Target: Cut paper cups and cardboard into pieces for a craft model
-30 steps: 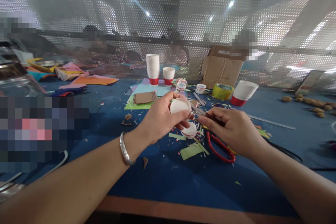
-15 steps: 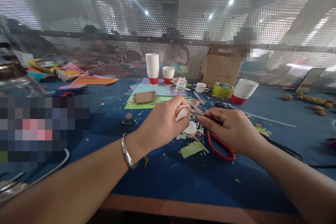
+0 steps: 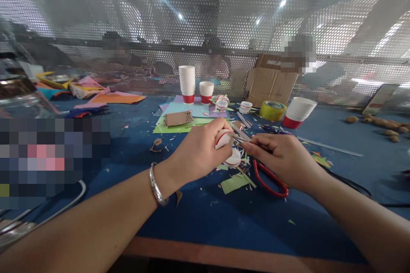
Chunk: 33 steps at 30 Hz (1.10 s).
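So I'm standing here watching, and the thing that's changed is how the round white piece (image 3: 223, 138) is being held: a second ago its flat face was turned up, and now it's tipped over so the red stripe along its side shows. The slim metal tool (image 3: 239, 137) has ended up with its tip right by that side, though at this angle I honestly can't tell if it's touching. My read is that the side is the bit being worked on now, not the flat face. Compared with half a second ago it's basically the same pose. As for the hands, the left hand (image 3: 205, 147) is curled snugly round the white piece, thumb on the near side, fingers wrapped behind it, barely any gap. The right hand (image 3: 285, 153) has a pinchy grip on the tool, its fingers folded over most of the handle, so don't ask me exactly what tool it is. The piece is up above the blue table (image 3: 192, 222), over a second white disc (image 3: 233, 158) and a mess of paper scraps (image 3: 233, 184), with a red loop handle (image 3: 281, 194) sitting just below the right hand.
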### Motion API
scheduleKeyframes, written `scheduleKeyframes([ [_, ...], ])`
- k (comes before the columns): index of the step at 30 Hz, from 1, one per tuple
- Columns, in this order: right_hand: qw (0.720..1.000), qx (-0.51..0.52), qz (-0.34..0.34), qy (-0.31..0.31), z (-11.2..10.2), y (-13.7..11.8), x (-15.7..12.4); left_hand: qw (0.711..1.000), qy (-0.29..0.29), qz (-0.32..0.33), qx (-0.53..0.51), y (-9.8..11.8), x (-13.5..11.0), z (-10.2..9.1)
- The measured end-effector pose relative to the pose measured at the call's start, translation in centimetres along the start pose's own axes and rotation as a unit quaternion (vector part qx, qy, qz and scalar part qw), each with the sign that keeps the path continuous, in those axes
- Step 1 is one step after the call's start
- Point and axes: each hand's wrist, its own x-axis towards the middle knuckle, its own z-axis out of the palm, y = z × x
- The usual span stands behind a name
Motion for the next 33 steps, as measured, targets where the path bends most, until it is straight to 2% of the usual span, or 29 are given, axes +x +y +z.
scheduleKeyframes([
  [6,1.000,0.004,-0.003,-0.002,-0.1,-0.1,0.0,1.000,-0.004,0.005,-0.009,-0.1,0.1,-0.2],
  [13,1.000,-0.009,-0.022,0.006,-0.3,-0.2,0.0,0.999,-0.037,0.007,-0.039,-0.3,0.2,-0.5],
  [22,1.000,-0.007,0.002,0.012,-0.3,-0.2,0.3,0.998,-0.001,0.016,-0.066,-1.1,0.8,-0.3],
  [25,0.999,0.031,0.013,0.030,-0.4,-0.2,0.4,0.994,0.002,-0.021,-0.104,-1.2,1.0,-0.2],
  [30,0.984,0.173,0.022,0.030,0.1,-0.1,0.4,0.968,-0.061,-0.053,-0.239,-1.0,0.6,0.7],
  [33,0.974,0.225,0.026,0.022,0.6,-0.2,0.3,0.948,-0.091,-0.082,-0.293,-0.7,0.4,1.2],
])
